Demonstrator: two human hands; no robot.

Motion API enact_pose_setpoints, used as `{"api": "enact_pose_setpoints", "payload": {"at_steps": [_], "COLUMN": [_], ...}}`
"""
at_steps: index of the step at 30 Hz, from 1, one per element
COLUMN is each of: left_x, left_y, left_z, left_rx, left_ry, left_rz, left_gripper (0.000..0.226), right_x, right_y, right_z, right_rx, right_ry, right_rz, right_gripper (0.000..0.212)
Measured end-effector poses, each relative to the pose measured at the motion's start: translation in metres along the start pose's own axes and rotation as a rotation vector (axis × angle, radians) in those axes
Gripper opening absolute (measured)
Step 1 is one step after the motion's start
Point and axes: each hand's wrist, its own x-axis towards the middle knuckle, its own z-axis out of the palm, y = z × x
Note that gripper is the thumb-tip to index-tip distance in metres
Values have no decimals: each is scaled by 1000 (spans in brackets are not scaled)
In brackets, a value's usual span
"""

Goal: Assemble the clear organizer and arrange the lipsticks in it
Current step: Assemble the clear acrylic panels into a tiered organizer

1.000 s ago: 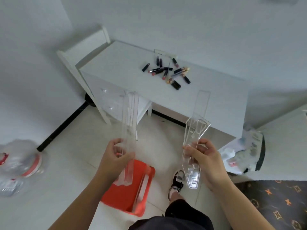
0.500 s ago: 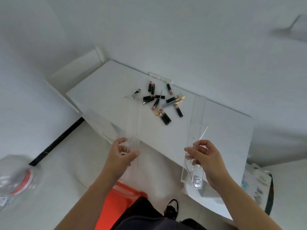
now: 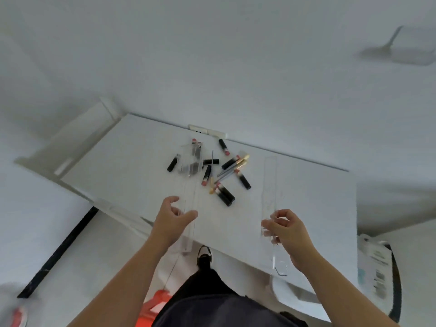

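Observation:
My left hand (image 3: 171,219) grips a stack of long clear organizer strips (image 3: 191,185) that reach out over the white table (image 3: 127,166). My right hand (image 3: 286,230) pinches another clear organizer panel (image 3: 270,185), which lies lengthwise above the table's right half, its angled lower end hanging past the near edge. Between the two parts, at the middle back of the table, several lipsticks (image 3: 225,195) lie scattered, black tubes with red or gold ends. Part of the pile shows through the left strips.
A white power strip (image 3: 207,131) lies along the table's back edge by the wall. A red bin (image 3: 153,308) stands on the floor below my left arm. A bag with labelled packages (image 3: 377,267) sits on the floor at right.
I have stepped up to the table; the view rose from the floor to the tabletop. Both hands have carried their clear parts forward, over the table.

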Motion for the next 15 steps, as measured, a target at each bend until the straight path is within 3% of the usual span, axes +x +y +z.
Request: {"api": "enact_pose_setpoints", "payload": {"at_steps": [4, 10, 15], "left_x": [63, 146, 179], "left_y": [3, 13, 15], "left_z": [-4, -21, -19], "left_rx": [156, 401, 494], "left_ry": [-83, -247, -308], "left_rz": [51, 139, 259], "left_gripper": [77, 95, 89], "right_x": [26, 65, 80], "right_y": [1, 3, 1], "right_z": [20, 61, 75], "right_rx": [-21, -23, -29], "right_ry": [100, 287, 437], "right_rz": [26, 110, 160], "right_gripper": [32, 27, 25]}}
